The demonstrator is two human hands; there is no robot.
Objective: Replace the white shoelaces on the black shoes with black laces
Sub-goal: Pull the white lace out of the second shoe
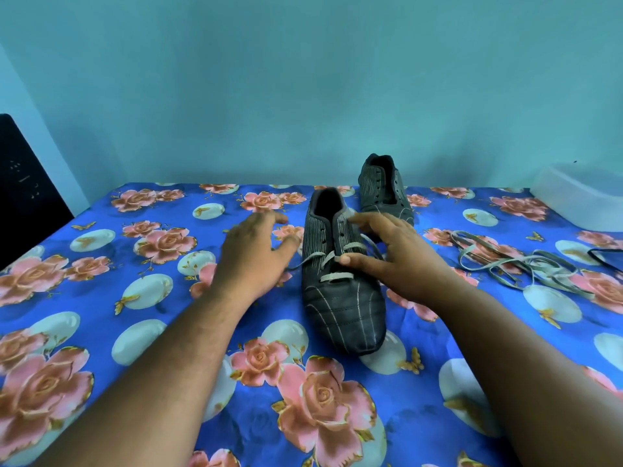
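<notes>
A black striped shoe [340, 298] lies toe toward me on the flowered cloth, with a white lace [332, 276] threaded only through its lower eyelets. My left hand [256, 254] hovers just left of it, fingers spread, holding nothing. My right hand [394, 254] rests against the shoe's right side, thumb touching the lace crossing near the tongue. A second black shoe [384, 190] without laces stands behind, to the right. A loose pale lace [512, 261] lies in a tangle on the cloth at the right. A black lace [603, 256] shows at the right edge.
A blue cloth with pink roses [168, 332] covers the surface. A translucent plastic box [580, 197] sits at the back right against the teal wall. A black object [23, 193] stands at the left edge.
</notes>
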